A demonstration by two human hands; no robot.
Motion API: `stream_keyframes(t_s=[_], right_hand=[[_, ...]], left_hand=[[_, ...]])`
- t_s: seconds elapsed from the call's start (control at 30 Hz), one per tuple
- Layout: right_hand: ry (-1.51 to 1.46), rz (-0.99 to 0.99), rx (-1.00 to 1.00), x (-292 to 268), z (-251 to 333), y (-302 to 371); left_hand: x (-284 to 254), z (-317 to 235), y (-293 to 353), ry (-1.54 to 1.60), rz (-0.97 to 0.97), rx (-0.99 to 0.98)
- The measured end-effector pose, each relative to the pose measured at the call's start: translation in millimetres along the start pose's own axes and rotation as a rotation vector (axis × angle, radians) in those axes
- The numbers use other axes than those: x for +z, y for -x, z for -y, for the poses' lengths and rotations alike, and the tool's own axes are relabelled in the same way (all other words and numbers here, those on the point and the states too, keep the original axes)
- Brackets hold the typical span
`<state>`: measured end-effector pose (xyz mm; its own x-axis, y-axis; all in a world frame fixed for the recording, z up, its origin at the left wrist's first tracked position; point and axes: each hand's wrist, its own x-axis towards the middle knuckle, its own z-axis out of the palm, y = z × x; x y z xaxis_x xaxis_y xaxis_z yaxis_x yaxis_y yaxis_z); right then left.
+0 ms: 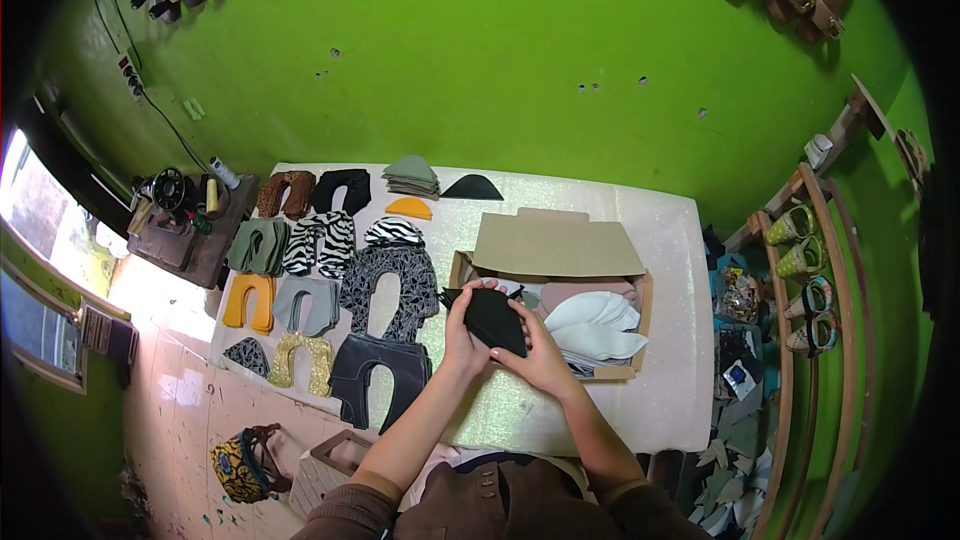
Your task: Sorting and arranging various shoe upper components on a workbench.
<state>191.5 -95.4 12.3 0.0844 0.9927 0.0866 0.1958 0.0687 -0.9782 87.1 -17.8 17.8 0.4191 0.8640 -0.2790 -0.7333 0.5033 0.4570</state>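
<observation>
Both my hands hold a stack of black cut pieces [493,322], seemingly leather or fabric, in front of my chest. My left hand [464,348] is closed round its left side. My right hand [543,352] grips the right side and lower corner, thumb on top. Right behind them is an open cardboard box [560,244] with white pieces [598,328] and a dusty pink piece [585,296] inside. Left of my hands lie dark grey U-shaped pieces [352,380] and black-and-grey patterned ones [428,280]. Beyond, a black half-round piece [474,187] lies beside a grey-green stack [411,176].
The white table [680,360] carries more U-shaped stacks, among them yellow [249,302], gold glitter [300,362] and zebra-striped [320,243]. At left stands a sewing machine [168,190]. A wooden rack [812,210] with sandals is at right, scraps below. A patterned bag [240,467] lies lower left.
</observation>
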Motion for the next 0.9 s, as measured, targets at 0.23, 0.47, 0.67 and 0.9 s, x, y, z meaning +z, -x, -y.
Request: stream_keyframes(t_s=[0.23,0.47,0.67,0.9], right_hand=[[-0.668,-0.069,0.293,-5.0,0.4,-22.0],[-0.339,-0.13,0.188,-46.2,-4.9,-86.1],[-0.195,-0.243,0.175,-89.9,-39.9,-176.5],[-0.12,-0.31,0.403,-80.5,-111.9,-257.5]], left_hand=[[-7.7,-7.0,-22.2,0.071,0.067,0.073],[5.9,-58.8,-60.8,-0.462,0.137,0.088],[-11.1,-109.6,-131.1,-0.957,0.145,0.04],[-43.4,-109.3,-204.3,-1.328,0.126,-0.002]])
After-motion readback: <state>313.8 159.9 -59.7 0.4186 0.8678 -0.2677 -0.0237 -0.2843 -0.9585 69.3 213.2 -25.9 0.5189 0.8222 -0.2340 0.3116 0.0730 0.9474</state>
